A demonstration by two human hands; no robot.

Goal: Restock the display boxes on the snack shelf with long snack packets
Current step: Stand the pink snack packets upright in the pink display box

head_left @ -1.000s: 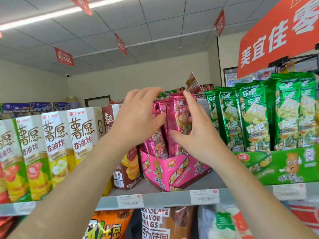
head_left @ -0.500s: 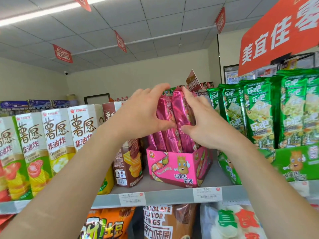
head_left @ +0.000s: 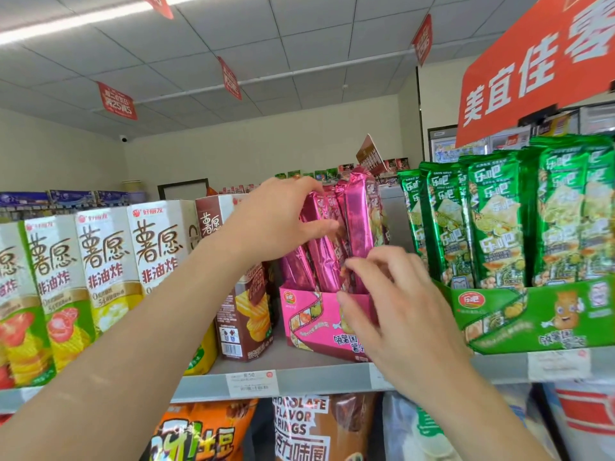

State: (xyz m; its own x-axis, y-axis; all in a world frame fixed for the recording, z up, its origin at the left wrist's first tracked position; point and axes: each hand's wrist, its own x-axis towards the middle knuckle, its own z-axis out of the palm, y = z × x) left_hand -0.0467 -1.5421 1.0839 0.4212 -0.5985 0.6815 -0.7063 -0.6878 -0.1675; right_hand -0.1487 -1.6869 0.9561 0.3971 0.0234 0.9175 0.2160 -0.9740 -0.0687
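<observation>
The right hand covers the right half of the pink display box, so that corner and part of its print are hidden. It's motion-blurred too: fingers loosely curled, tips at the foot of the pink packets right at the box rim, but I honestly can't tell if it's pinching one or just touching. The left hand hides the leftmost packets' tops, fingers curled over them with the thumb pressed on the front, so it's gripping the bunch. The packets stand upright in the box on the shelf, leaning a bit left.

A brown carton sits just left of the box, with a row of white cartons past it. On the right, green packets fill a green display box. Snack bags underneath are cut off by the frame.

Half a second ago both hands were cupped round the packet tops. Now the right one has dropped down to the rim, while the left stayed up top.
</observation>
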